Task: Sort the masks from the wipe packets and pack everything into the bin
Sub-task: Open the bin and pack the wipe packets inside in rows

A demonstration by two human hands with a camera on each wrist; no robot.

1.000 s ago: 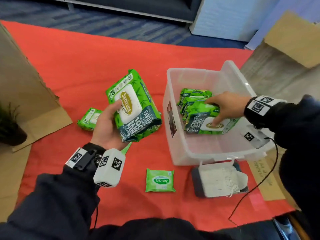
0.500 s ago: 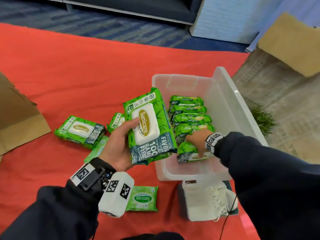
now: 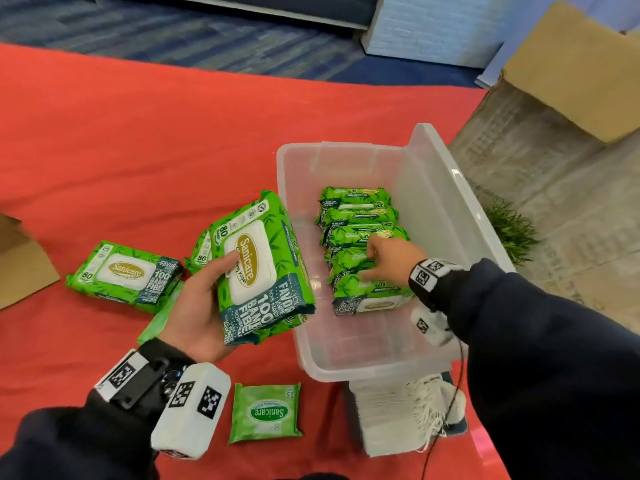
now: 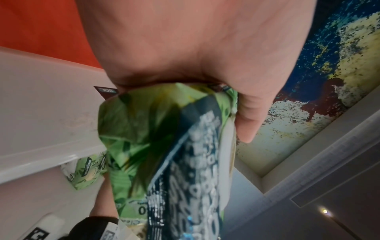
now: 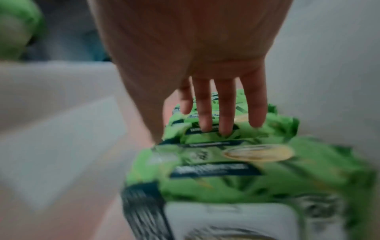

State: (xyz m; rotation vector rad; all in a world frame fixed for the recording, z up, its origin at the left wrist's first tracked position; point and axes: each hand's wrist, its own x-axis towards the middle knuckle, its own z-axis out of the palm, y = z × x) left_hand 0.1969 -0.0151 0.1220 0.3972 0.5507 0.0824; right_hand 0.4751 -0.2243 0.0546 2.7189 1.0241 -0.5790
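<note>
While the left hand [image 3: 197, 313] grips a large green wipe packet [image 3: 261, 268] beside the clear plastic bin [image 3: 446, 209], the right hand [image 3: 391, 259] rests straight fingers on the packed row [image 3: 360, 237]; other packets [image 3: 121, 275] and white masks [image 3: 391, 410] are not yet packed.

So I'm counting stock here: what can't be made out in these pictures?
- Head view: left hand and its wipe packet hide most of another pack.
- Head view: bin hides part of the stack of masks.
- Right wrist view: blur makes the row of packets uncountable.
</note>
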